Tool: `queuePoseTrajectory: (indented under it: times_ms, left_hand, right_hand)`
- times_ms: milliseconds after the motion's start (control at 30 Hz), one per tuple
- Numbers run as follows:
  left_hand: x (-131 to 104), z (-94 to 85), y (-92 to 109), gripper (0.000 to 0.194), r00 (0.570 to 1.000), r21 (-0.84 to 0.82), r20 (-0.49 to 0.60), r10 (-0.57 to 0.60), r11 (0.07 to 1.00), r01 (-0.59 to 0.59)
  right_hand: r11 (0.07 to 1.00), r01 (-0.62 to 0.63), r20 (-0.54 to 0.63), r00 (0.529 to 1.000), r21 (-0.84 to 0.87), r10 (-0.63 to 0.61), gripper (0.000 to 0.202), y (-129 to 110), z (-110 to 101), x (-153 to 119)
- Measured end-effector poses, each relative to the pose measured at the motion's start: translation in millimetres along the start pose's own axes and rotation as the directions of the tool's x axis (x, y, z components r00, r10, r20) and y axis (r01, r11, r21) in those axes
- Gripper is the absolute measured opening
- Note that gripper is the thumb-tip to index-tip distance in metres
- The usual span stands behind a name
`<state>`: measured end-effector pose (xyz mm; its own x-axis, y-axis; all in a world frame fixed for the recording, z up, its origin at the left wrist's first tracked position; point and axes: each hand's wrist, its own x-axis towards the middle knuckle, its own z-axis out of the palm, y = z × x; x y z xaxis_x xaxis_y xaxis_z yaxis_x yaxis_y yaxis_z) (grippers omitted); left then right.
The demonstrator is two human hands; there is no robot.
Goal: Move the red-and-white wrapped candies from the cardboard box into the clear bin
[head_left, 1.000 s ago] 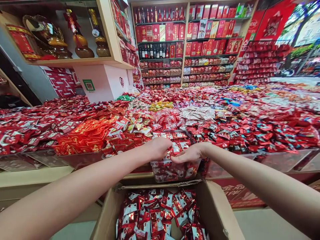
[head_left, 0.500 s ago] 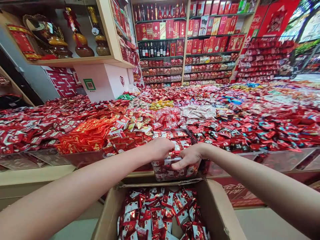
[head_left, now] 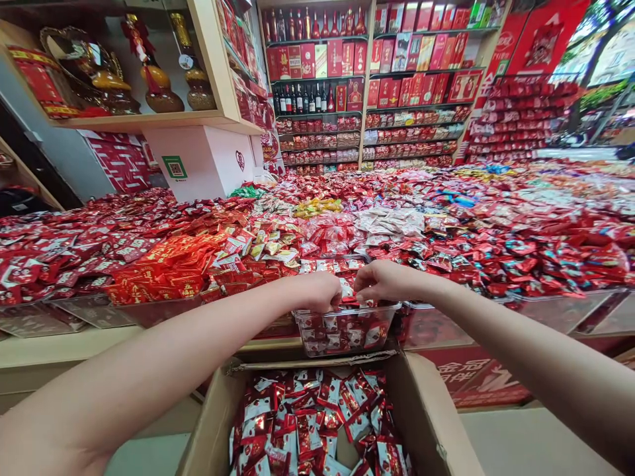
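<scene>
A clear plastic bin (head_left: 342, 330) full of red and white packets stands at the front edge of the display. Over its left part is my left hand (head_left: 325, 291), fingers curled down among the packets (head_left: 346, 288); what they hold, if anything, is hidden. My right hand (head_left: 380, 281) is at the bin's right part, fingers bent and somewhat apart, touching or just above the packets. Below the bin, an open cardboard box (head_left: 431, 410) holds many similar red and white packets (head_left: 307, 430).
Heaps of wrapped sweets (head_left: 183, 258) in clear bins spread left, right and behind. A white pillar (head_left: 188, 165) and glass cabinet (head_left: 149, 119) stand at the left. Shelves (head_left: 364, 86) with bottles and red boxes rise at the back.
My right hand has lifted off the bin's front rim and moved up and back over the packets. My left hand has shifted slightly left.
</scene>
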<state>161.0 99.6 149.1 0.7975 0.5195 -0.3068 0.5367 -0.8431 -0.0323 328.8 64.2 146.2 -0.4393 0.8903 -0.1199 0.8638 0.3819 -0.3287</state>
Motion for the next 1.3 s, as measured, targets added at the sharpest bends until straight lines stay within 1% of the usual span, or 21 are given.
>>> queuePoseTrajectory:
  times_ms: [33,67,167,267,367,467,533,667,767,867,933,1000,1067,1100,1167,1200,1233,1300]
  left_hand:
    - [0.4,-2.1,1.1,0.011,1.0,0.007,0.022,-0.007,1.0,0.007]
    - [0.6,-4.5,2.4,0.01,0.999,0.013,0.044,-0.013,1.0,0.013]
    - [0.4,-11.4,6.2,0.012,0.996,0.021,0.091,-0.024,1.0,0.022]
    - [-0.8,-15.6,7.7,0.014,0.995,0.031,0.099,-0.023,0.999,0.02]
    - [-2.1,-16.5,7.8,0.015,0.998,0.038,0.061,-0.008,0.999,0.006]
    - [-0.7,-13.2,10.2,0.02,0.999,0.04,-0.038,0.017,0.999,-0.015]
    - [1.8,-9.4,14.7,0.024,0.994,0.049,-0.101,0.03,0.998,-0.026]
    - [5.4,-4.3,29.7,0.028,0.989,0.088,-0.15,0.016,0.996,-0.002]
    - [5.0,-5.2,42.1,0.026,0.981,0.123,-0.194,0.011,0.992,0.014]
    - [4.6,-7.0,52.6,0.022,0.971,0.172,-0.237,0.038,0.985,0.003]
    - [4.7,-7.2,58.8,0.019,0.951,0.212,-0.303,0.06,0.977,0.006]
    - [4.4,-5.7,65.7,0.017,0.911,0.254,-0.399,0.105,0.967,-0.001]
    - [3.6,-2.6,74.2,0.016,0.875,0.307,-0.452,0.174,0.951,-0.031]
    - [3.0,-0.6,78.8,0.016,0.871,0.341,-0.446,0.206,0.939,-0.047]
    - [2.1,2.7,87.2,0.016,0.877,0.406,-0.411,0.247,0.911,-0.067]
    - [2.1,3.3,89.8,0.017,0.88,0.413,-0.404,0.25,0.908,-0.068]
    - [2.4,2.7,90.9,0.017,0.89,0.387,-0.396,0.227,0.92,-0.062]
    - [4.4,-2.3,87.2,0.021,0.927,0.259,-0.354,0.124,0.965,-0.03]
  right_hand:
    - [0.997,-0.034,-0.047,0.998,-0.065,0.031,0.023,-1.2,0.4,0.8]
    - [0.992,-0.057,-0.068,0.996,-0.108,0.05,0.024,-2.3,1.8,2.2]
    - [0.977,-0.074,-0.064,0.996,-0.199,0.062,0.022,-5.2,9.7,7.6]
    - [0.954,-0.102,-0.092,0.993,-0.282,0.079,0.021,-7.3,16.4,10.2]
    - [0.926,-0.173,-0.156,0.98,-0.336,0.127,0.023,-6.4,18.6,10.2]
    - [0.913,-0.202,-0.154,0.976,-0.353,0.157,0.02,-1.9,18.6,11.2]
    - [0.915,-0.198,-0.137,0.978,-0.353,0.159,0.02,1.4,18.1,12.4]
    - [0.924,-0.186,-0.135,0.98,-0.333,0.149,0.014,3.7,12.1,11.4]
    - [0.932,-0.2,-0.188,0.971,-0.302,0.148,0.012,1.7,2.0,6.5]
    - [0.938,-0.224,-0.267,0.952,-0.263,0.153,0.012,0.7,-9.2,1.3]
    - [0.944,-0.232,-0.316,0.937,-0.234,0.152,0.012,1.8,-15.2,-1.6]
    - [0.951,-0.235,-0.362,0.92,-0.201,0.151,0.011,4.0,-20.0,-4.4]
    - [0.958,-0.234,-0.404,0.902,-0.165,0.151,0.011,6.4,-24.0,-7.8]
    - [0.961,-0.232,-0.42,0.895,-0.147,0.152,0.01,7.4,-25.9,-9.6]
    - [0.967,-0.229,-0.44,0.884,-0.115,0.157,0.01,8.8,-29.3,-13.1]
    - [0.969,-0.226,-0.447,0.88,-0.101,0.159,0.01,9.2,-30.6,-14.7]
    - [0.971,-0.223,-0.453,0.877,-0.089,0.16,0.01,9.5,-31.6,-16.1]
    - [0.975,-0.211,-0.467,0.871,-0.074,0.153,0.009,10.0,-32.4,-18.3]
